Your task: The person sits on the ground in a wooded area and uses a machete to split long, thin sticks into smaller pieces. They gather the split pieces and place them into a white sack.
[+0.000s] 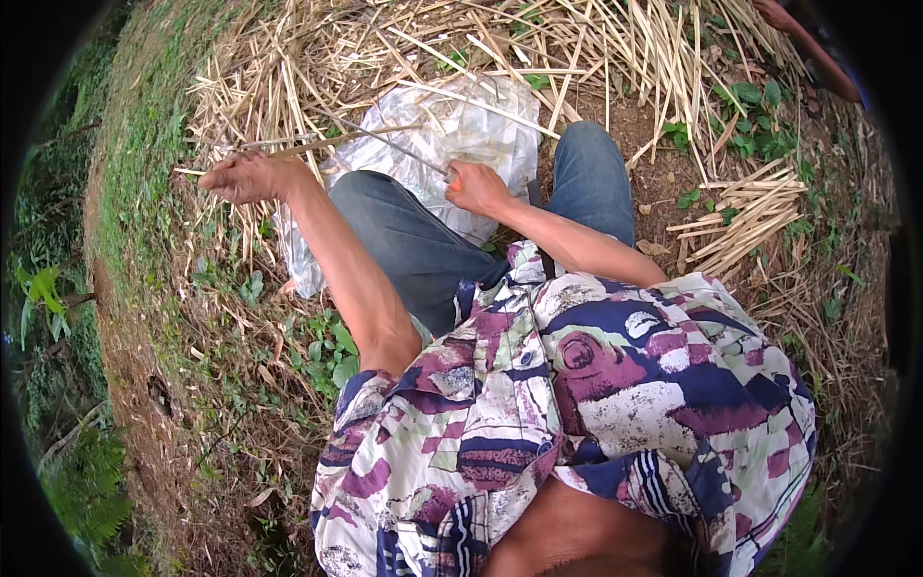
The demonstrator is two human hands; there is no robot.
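My left hand [242, 179] is closed around a thin split-wood or bamboo stick [332, 141], held out at the left with its far end pointing right. My right hand [478, 188] grips the orange handle of a knife [402, 150] above my knees. Its long, narrow blade slants up and left, passing near the stick; whether the two touch I cannot tell. Beneath the blade and around my bent left leg lies a crumpled, clear plastic sheet [500, 120].
Many pale split sticks [279, 67] lie scattered ahead, with another heap [663, 48] at the far right. A smaller stack of short sticks [745, 219] rests right of my knee. Another person's arm [817, 60] shows at the upper right. Low green plants [332, 356] grow at my left.
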